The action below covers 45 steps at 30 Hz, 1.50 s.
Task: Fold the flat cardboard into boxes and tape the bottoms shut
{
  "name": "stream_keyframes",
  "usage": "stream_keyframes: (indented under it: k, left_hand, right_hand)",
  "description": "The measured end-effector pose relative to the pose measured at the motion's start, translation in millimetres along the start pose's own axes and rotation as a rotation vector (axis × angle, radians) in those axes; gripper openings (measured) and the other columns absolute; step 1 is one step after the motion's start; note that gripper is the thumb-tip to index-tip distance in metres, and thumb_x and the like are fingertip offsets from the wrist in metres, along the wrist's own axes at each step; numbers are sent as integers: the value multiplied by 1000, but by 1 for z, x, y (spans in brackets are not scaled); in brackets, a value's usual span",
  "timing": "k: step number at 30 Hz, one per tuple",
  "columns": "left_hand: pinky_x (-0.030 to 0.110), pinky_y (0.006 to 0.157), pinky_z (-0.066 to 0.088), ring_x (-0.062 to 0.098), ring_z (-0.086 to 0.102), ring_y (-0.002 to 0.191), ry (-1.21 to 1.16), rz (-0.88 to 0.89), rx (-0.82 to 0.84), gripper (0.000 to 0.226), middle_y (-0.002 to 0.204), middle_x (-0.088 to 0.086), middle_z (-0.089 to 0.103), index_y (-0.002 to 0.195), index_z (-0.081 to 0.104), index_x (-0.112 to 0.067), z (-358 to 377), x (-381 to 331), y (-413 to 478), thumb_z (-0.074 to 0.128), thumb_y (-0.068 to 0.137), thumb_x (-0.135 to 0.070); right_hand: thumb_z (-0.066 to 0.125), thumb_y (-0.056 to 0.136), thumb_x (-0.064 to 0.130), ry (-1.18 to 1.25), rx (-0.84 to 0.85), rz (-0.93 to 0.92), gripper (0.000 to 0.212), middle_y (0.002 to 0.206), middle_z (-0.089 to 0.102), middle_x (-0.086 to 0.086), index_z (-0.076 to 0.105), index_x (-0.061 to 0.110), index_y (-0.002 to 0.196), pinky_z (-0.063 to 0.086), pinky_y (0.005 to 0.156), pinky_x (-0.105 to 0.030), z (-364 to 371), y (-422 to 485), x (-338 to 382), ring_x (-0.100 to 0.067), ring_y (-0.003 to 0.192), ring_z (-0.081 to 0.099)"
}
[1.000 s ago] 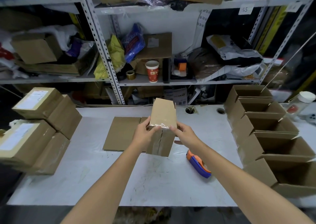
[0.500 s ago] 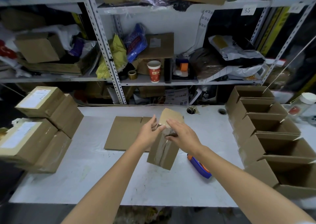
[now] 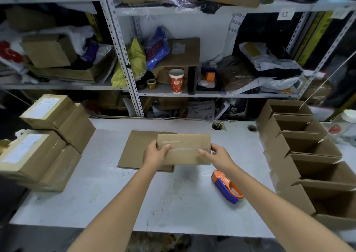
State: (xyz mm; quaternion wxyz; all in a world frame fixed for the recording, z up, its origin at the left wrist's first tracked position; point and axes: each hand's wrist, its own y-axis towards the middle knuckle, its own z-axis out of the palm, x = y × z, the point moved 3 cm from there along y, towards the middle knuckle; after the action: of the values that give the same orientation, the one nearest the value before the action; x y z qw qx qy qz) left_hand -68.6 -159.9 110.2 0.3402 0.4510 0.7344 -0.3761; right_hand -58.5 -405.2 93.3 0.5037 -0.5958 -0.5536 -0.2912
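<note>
A small brown cardboard box (image 3: 184, 148) is held level above the table, its taped flap seam facing me and running left to right. My left hand (image 3: 156, 153) grips its left end, thumb on the seam. My right hand (image 3: 218, 154) holds the right end, fingers on the front face. Under and behind the box lies a stack of flat cardboard (image 3: 138, 148). An orange and blue tape dispenser (image 3: 227, 187) rests on the white table (image 3: 173, 203), just right of my right forearm.
Several open folded boxes (image 3: 312, 155) stand in a row along the table's right edge. Sealed labelled boxes (image 3: 42, 142) are stacked at the left. Metal shelving (image 3: 123, 59) full of clutter, with a red paper cup (image 3: 176, 80), rises behind the table.
The box stood on end with the seam vertical; it has been turned to lie level. My hands shifted from the top of the box to its two ends.
</note>
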Motion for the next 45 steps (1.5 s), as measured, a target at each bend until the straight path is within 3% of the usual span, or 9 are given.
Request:
stream_keyframes:
  k: [5,9,12,17,25,30,33,39,45]
  left_hand:
    - [37,89,54,15,64,103,159,88,163,59,111,-14,70,131,62,-35,-12,-6,14,74,75,-47]
    - [35,92,53,15,63,106,327,183,361,48,112,-11,69,128,65,-33,5,-30,13,77,81,-38]
    - [35,94,52,19,64,111,363,201,428,43,116,-6,70,129,64,-31,17,-37,9,74,88,-31]
    - [40,109,39,28,41,141,341,135,237,84,156,6,41,160,19,-18,26,-36,4,67,94,-37]
    - [32,80,56,15,64,107,-242,-136,402,38,124,-2,66,134,51,-27,65,26,-30,59,98,-17]
    - [35,85,56,11,64,99,-246,-224,533,34,122,-6,63,130,52,-32,73,42,-38,57,101,-15]
    - [27,75,57,9,65,94,-230,-234,542,33,118,-8,63,132,52,-27,78,47,-34,55,102,-14]
    - [35,89,56,13,64,105,-189,-239,572,36,122,-8,62,135,52,-30,77,49,-24,56,102,-18]
    - [29,82,58,10,65,103,-200,-243,568,40,126,-10,62,139,51,-30,80,54,-21,57,101,-20]
  right_hand:
    - [65,80,72,-469,-20,6,104,165,24,0,21,21,159,27,121,-46,-9,8,10,-23,151,24]
    - [67,85,62,-384,249,-74,87,157,38,10,27,34,157,34,118,-36,18,6,17,-16,143,38]
    - [64,86,59,-275,219,-100,70,139,57,14,39,43,150,48,106,-38,30,3,6,-9,124,56]
    - [66,92,46,-30,69,-35,40,119,67,19,56,46,130,51,99,-36,27,-1,-10,-8,112,63]
    - [63,94,31,184,36,146,28,113,71,12,63,36,122,56,91,-35,42,-14,-35,-13,109,67]
    - [62,97,20,238,20,212,31,113,71,7,61,29,127,57,74,-24,38,-26,-61,-11,102,68]
    - [64,96,21,216,-18,199,33,118,70,3,61,25,128,57,88,-32,44,-25,-69,-16,109,67]
    - [60,95,49,210,78,331,39,122,67,8,56,39,133,57,84,-37,29,-17,-79,-15,106,67]
    - [59,91,56,-565,-112,356,56,121,68,-5,54,18,132,45,83,-33,-17,-10,-150,-29,108,62]
